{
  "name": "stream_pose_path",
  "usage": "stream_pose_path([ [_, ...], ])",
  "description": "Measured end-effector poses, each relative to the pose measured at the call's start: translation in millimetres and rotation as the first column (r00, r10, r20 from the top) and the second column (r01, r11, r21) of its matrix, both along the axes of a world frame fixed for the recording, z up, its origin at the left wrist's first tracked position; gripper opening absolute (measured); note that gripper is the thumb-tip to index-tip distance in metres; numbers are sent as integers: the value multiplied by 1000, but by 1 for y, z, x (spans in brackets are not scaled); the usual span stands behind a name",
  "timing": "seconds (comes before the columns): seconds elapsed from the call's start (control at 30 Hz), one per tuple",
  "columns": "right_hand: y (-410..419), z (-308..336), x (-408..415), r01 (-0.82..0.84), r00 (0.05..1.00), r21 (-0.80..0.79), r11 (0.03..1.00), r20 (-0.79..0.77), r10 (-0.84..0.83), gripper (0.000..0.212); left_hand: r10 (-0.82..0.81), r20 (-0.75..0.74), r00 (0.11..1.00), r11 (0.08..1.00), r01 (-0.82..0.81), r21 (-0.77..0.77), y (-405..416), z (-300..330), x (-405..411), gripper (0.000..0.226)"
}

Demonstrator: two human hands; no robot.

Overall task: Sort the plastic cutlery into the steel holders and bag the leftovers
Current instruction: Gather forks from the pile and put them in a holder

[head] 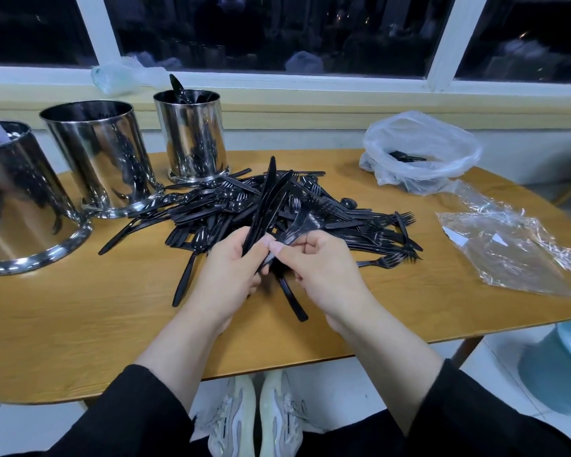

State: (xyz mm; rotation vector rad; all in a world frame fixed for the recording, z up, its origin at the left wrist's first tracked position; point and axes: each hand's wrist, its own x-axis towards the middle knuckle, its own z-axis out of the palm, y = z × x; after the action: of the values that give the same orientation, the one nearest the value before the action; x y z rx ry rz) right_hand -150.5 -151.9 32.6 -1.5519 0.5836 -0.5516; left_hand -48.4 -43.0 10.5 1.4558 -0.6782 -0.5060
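A heap of black plastic cutlery (pixel 327 219) lies in the middle of the wooden table (pixel 80 318). My left hand (pixel 231 272) grips a bunch of black knives (pixel 267 199) that stand up and lean away from me. My right hand (pixel 320 268) pinches the handle of a black fork (pixel 305 222) right beside them. Three steel holders stand at the left: the near one (pixel 17 199), the middle one (pixel 103 159), and the far one (pixel 192 136), which has cutlery sticking out. A white plastic bag (pixel 419 153) at the back right holds a few black pieces.
Crumpled clear plastic wrapping (pixel 511 245) lies at the table's right side. Another clear bag (pixel 122 75) sits on the window sill behind the holders. A light blue stool (pixel 557 374) stands by the right table edge. My shoes (pixel 254 420) show under the near edge.
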Motion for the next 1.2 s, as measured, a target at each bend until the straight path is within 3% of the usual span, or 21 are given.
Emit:
stream_pose_path([
  [0.13,-10,1,-11,17,998,-65,998,-51,-21,21,7,-1,1000,1000,-7,12,1,-2,1,20],
  [0.27,-27,-2,-27,50,991,-232,971,-111,-78,23,32,16,999,999,-32,36,-1,-2,-1,19],
  [0.47,-13,-4,-25,-34,999,-32,999,-28,33,8,36,104,994,996,-45,81,-2,0,-6,18],
  [0.67,-2,-4,-19,-14,996,111,994,86,5,14,73,160,984,991,-89,95,-4,0,-6,16],
  [1.2,-5,-5,2,-106,993,25,994,62,105,21,-50,98,994,990,36,135,0,6,-6,21],
])
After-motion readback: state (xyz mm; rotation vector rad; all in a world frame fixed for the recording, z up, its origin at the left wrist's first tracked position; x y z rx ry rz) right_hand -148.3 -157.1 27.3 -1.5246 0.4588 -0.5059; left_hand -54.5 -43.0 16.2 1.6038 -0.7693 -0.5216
